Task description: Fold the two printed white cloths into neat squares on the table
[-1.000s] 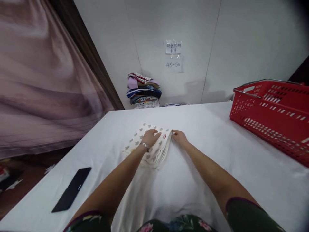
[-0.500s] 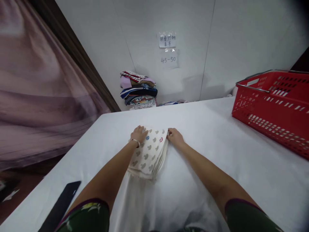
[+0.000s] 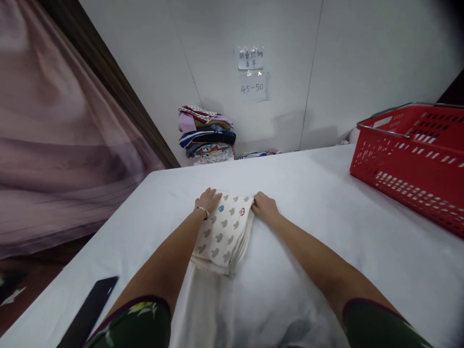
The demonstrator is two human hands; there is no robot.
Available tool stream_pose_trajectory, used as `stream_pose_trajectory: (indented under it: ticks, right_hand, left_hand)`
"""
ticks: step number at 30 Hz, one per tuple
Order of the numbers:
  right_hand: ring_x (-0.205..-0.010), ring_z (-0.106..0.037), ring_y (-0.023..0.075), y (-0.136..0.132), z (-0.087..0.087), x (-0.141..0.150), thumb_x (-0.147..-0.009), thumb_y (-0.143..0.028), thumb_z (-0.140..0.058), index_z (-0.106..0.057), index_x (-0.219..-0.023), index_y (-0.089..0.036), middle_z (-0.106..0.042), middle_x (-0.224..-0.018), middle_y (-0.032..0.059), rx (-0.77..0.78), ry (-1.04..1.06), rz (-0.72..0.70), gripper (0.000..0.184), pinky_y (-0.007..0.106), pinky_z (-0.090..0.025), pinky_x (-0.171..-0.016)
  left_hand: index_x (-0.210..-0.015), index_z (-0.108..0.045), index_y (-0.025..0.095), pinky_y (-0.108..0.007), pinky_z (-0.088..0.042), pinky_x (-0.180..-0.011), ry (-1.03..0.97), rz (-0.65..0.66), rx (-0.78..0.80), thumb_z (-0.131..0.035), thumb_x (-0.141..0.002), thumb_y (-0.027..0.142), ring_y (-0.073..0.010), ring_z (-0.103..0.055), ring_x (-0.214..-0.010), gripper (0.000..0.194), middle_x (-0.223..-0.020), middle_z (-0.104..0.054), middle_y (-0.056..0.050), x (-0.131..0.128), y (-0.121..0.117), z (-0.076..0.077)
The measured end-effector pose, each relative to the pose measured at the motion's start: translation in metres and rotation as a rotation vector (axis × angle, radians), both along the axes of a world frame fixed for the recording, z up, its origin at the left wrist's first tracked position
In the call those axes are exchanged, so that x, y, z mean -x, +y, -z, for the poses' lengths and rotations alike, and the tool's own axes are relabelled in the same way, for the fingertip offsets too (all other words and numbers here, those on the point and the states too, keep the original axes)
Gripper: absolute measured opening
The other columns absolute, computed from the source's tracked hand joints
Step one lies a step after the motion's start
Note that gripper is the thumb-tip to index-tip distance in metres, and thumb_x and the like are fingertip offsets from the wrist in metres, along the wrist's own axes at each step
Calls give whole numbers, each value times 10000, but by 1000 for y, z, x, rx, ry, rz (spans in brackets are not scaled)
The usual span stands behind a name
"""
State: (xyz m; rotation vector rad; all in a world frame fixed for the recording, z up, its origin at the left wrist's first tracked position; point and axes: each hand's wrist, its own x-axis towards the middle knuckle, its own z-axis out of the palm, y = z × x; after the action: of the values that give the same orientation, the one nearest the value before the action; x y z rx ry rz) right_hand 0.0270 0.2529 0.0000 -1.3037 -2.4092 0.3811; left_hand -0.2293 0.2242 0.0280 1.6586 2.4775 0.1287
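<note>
A folded cream cloth (image 3: 222, 232) with grey mushroom shapes, plus one blue and one red mushroom, lies in several layers on the white-covered table (image 3: 297, 261). My left hand (image 3: 208, 200) rests flat over its far left corner, fingers stretched out. At the far right corner, my right hand (image 3: 266, 207) has its fingers closed on the cloth's edge. The layers show along the cloth's right and near sides. Fingertips of my right hand are partly hidden.
A red perforated basket (image 3: 416, 169) stands on the table's right side. Folded clothes (image 3: 207, 133) are piled beyond the far edge, against the wall. A flat black object (image 3: 89, 309) lies at the near left. A pinkish curtain (image 3: 72, 121) hangs at the left.
My left hand has shifted left from the cloth's middle to its far left corner. The cloth has turned and lies straighter, while my right hand keeps its corner. The view has also shifted.
</note>
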Motion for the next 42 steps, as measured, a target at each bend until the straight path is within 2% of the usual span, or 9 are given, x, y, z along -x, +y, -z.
stream_pose_trajectory:
  ticks: [5,9,16,19,24,28,33,37,42]
  right_hand:
    - [-849,-526,167,-1,3,-10,-869,-296,-429,-530,-964,-193,-556,-1003,59,7,-49,20,173,254,-335,-617]
    - [-865,-527,162,-2,3,-13,-869,-279,-420,-525,-965,-198,-559,-1004,53,-4,1,4,164,249,-343,-650]
    - [-881,-535,160,1,8,-17,-847,-233,-432,-531,-961,-192,-580,-996,52,26,48,34,157,243,-353,-684]
    - [-888,-540,161,-1,10,-15,-848,-227,-423,-530,-972,-196,-583,-1012,54,28,49,40,166,242,-355,-682]
    - [-892,-545,185,-5,9,-9,-823,-329,-487,-504,-1010,-201,-589,-1032,61,63,69,117,227,255,-354,-652]
    - [-835,-550,181,-3,8,-8,-828,-282,-462,-504,-999,-195,-615,-966,57,101,107,143,196,259,-355,-655]
    - [-879,-536,162,0,12,-13,-824,-193,-422,-516,-1009,-191,-609,-988,53,64,186,42,208,250,-365,-735]
    - [-798,-536,156,2,13,-14,-829,-234,-430,-519,-979,-204,-611,-937,33,97,185,80,177,257,-357,-669]
    - [-793,-523,162,-2,9,-17,-817,-320,-488,-495,-963,-204,-593,-938,34,84,173,149,187,259,-332,-625]
  left_hand:
    - [-1328,-420,297,-401,-301,-1049,-15,0,-12,-268,-863,561,-223,-311,-1327,556,-1478,-282,2,-1,-1,3]
    - [-1332,-414,306,-387,-313,-1044,-34,-2,-10,-272,-859,561,-217,-334,-1315,556,-1479,-280,18,-2,-3,2]
    - [-1353,-375,311,-414,-277,-1064,-37,0,6,-259,-868,539,-202,-302,-1330,548,-1491,-246,16,-9,-6,0]
    - [-1346,-389,288,-460,-234,-1078,24,12,-14,-260,-869,549,-225,-251,-1352,559,-1487,-259,-13,-16,-6,-5]
    - [-1378,-330,279,-494,-150,-1099,106,191,-109,-254,-871,580,-232,-157,-1381,594,-1499,-225,-21,-42,1,-8]
    - [-1353,-363,305,-517,-96,-1099,45,296,-26,-249,-864,605,-221,-186,-1373,585,-1475,-290,-13,-59,10,2]
    - [-1322,-412,316,-511,-69,-1102,10,285,-11,-236,-871,600,-219,-230,-1359,561,-1448,-346,-5,-56,15,13]
    - [-1341,-396,297,-507,-65,-1105,23,290,-18,-234,-873,598,-228,-222,-1361,580,-1447,-346,-16,-54,15,14]
    - [-1364,-364,263,-490,-87,-1111,1,260,-44,-286,-874,575,-230,-192,-1372,586,-1473,-291,-31,-62,11,6]
